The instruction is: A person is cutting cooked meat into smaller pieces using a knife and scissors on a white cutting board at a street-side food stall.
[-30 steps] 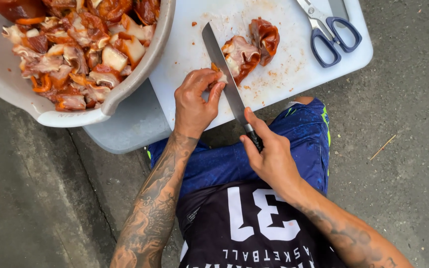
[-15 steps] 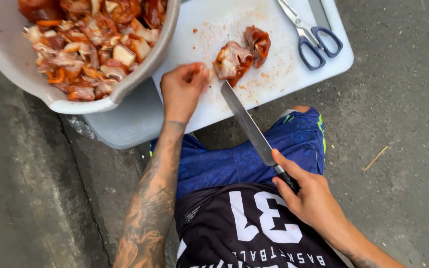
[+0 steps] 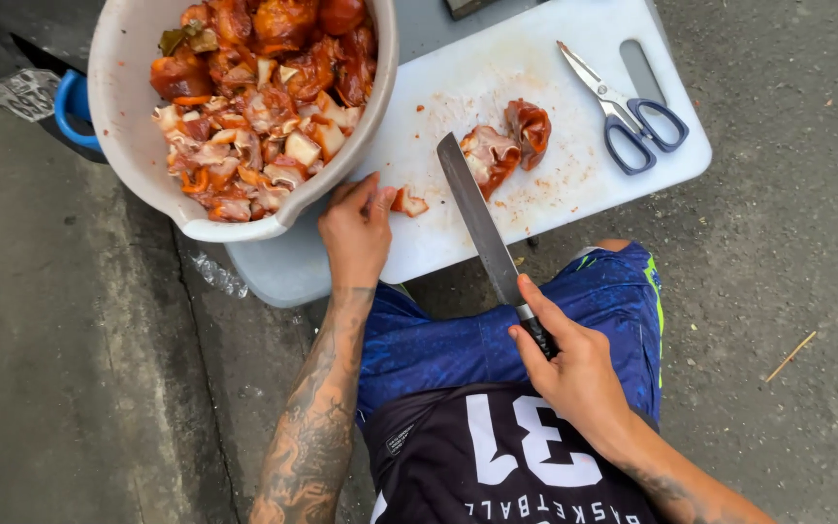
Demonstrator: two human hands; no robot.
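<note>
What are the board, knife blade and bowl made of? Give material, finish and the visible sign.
Board: probably plastic; matte white, stained with reddish juice and marked.
Knife blade: looks like steel; dull grey, faint sheen, long and flat.
Bowl: likely plastic; smooth, pale beige wall with a rounded rim, though enamelled metal can't be ruled out.

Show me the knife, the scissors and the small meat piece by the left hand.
Knife [image 3: 472, 209], head view, on the middle of the blade.
Scissors [image 3: 623, 116], head view, at the pivot.
Small meat piece [image 3: 407, 203], head view, on its centre, beside the left hand [image 3: 356, 238].
</note>
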